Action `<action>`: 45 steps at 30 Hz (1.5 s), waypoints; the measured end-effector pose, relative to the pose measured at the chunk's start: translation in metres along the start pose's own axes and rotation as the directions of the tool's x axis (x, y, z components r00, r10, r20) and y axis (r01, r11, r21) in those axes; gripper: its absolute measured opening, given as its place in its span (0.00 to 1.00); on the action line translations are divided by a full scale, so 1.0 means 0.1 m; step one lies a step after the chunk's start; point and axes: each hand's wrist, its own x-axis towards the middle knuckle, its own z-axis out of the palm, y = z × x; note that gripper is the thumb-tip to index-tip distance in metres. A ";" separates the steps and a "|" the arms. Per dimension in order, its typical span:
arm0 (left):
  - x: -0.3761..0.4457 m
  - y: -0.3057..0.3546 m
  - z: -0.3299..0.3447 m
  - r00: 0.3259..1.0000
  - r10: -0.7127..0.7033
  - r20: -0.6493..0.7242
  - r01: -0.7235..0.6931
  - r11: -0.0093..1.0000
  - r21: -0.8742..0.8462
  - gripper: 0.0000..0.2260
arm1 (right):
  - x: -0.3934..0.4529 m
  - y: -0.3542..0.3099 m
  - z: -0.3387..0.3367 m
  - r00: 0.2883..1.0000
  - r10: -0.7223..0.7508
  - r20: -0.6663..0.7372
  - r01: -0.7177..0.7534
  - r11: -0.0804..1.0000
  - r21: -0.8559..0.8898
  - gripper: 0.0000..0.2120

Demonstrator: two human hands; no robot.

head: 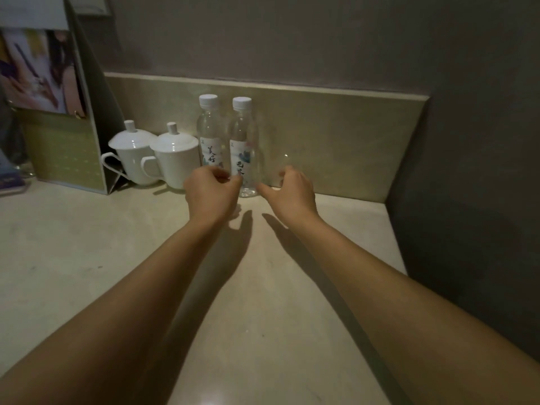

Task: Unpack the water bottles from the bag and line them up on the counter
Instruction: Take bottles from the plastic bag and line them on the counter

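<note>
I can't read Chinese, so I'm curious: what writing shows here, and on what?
"美好" on the left bottle's label, running downward.
"无" on the right bottle's label; the character below it is cut off by the left hand.
Poster at far left: too blurred to read.
White cups: no writing.

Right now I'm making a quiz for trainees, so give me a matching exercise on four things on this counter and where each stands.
Things:
1. left bottle
2. right bottle
3. left lidded cup
4. display stand

Places:
A. nearest the right hand
B. at the counter's far left
C. next to the display stand
D. between the right lidded cup and the other bottle

Pairs: 1-D, 2-A, 3-C, 4-B
</note>
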 end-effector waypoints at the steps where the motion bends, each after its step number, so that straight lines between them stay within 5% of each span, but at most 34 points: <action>1: -0.09 0.08 0.03 1.000 0.002 0.015 -0.002 1.000 -0.022 0.09 | -0.04 0.03 -0.09 1.000 -0.017 0.008 0.016 1.000 0.019 0.22; 11: -1.39 1.04 0.58 0.966 0.075 0.249 -0.053 0.994 -0.097 0.14 | -0.67 0.72 -1.39 0.998 -0.059 -0.009 0.060 0.978 0.200 0.15; 21: -2.76 1.64 1.51 0.807 0.077 0.586 -0.144 0.987 0.069 0.12 | -1.49 2.41 -2.85 0.959 0.220 -0.177 -0.145 0.922 0.360 0.09; 25: -3.15 1.70 2.21 0.733 0.007 0.680 -0.179 0.967 0.183 0.10 | -1.80 3.06 -3.24 0.899 0.377 -0.225 -0.269 0.878 0.395 0.04; 31: -3.87 1.20 3.01 0.517 -0.130 0.846 -0.143 0.961 0.235 0.13 | -2.37 4.02 -3.65 0.753 0.595 -0.279 -0.458 0.780 0.427 0.05; 37: -4.76 0.58 3.64 0.407 -0.214 0.888 -0.067 0.963 0.262 0.12 | -2.90 5.05 -3.86 0.602 0.751 -0.271 -0.631 0.655 0.416 0.06; 45: -5.78 0.20 4.99 0.314 -0.234 0.920 -0.051 0.964 0.262 0.08 | -2.99 6.76 -3.77 0.530 0.848 0.023 -0.838 0.519 0.171 0.07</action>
